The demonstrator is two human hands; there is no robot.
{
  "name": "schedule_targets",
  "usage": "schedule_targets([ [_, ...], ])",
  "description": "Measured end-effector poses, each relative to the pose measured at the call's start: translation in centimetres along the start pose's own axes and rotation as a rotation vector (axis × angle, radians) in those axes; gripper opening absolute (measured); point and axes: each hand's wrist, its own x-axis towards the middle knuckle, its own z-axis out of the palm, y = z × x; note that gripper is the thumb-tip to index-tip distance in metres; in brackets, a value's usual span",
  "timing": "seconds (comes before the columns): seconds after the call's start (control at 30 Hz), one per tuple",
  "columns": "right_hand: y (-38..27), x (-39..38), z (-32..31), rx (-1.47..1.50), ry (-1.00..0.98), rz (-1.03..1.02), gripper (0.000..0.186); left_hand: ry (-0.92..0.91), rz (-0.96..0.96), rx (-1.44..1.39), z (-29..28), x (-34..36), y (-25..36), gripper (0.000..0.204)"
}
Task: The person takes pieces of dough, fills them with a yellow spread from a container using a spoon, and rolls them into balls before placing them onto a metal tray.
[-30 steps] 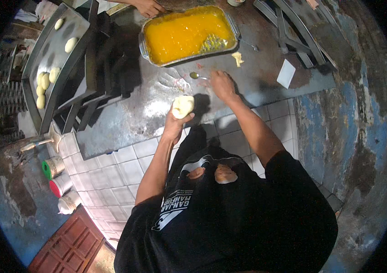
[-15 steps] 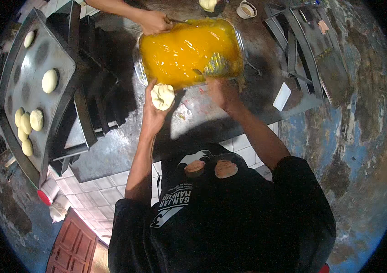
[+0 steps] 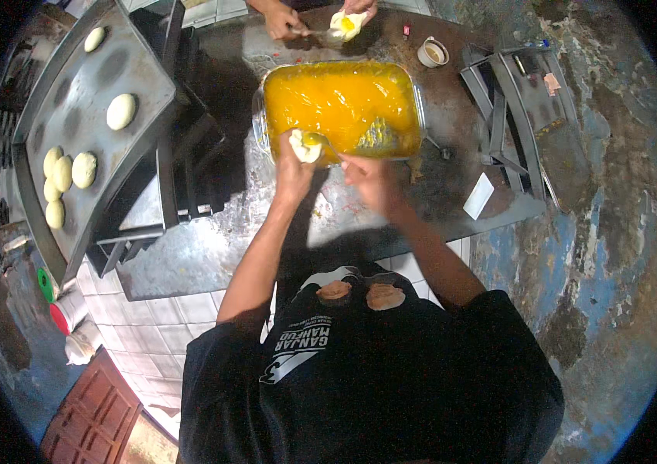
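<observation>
My left hand (image 3: 293, 179) cups a piece of pale dough (image 3: 300, 151), opened out, with a dab of yellow filling (image 3: 313, 140) on it. My right hand (image 3: 375, 182), blurred by motion, grips a thin utensil that looks like a spoon (image 3: 333, 150); its tip is at the dough. Both hands are at the near edge of a rectangular pan (image 3: 260, 124) full of glossy orange-yellow filling (image 3: 328, 93). In the pan's near right corner the filling is scraped thin, and the bottom (image 3: 379, 137) shows.
Across the table, a co-worker's hands (image 3: 284, 22) hold a spoon and filled dough (image 3: 346, 25). Several dough balls (image 3: 120, 112) lie on a raised baking tray (image 3: 85, 85) at left. A small cup (image 3: 432, 52), white paper (image 3: 479, 196) and metal racks (image 3: 502, 116) are at right.
My right hand has brought the spoon from the pan's scraped corner to the dough, which now carries filling. The co-worker's hand has drawn back from the pan to their own dough. The view has shifted.
</observation>
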Motion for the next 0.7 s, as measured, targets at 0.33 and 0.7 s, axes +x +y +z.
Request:
schedule_targets([
  [0.33, 8.5, -11.8, 1.0, -0.527, 0.341, -0.416, 0.038, -0.128, -0.085, -0.061, 1.2, -5.9, -0.4, 0.053],
  [0.7, 3.1, -22.9, -1.6, -0.382, 0.305, -0.844, 0.051, -0.261, 0.083, -0.102, 6.5, -21.8, 8.8, 0.059],
])
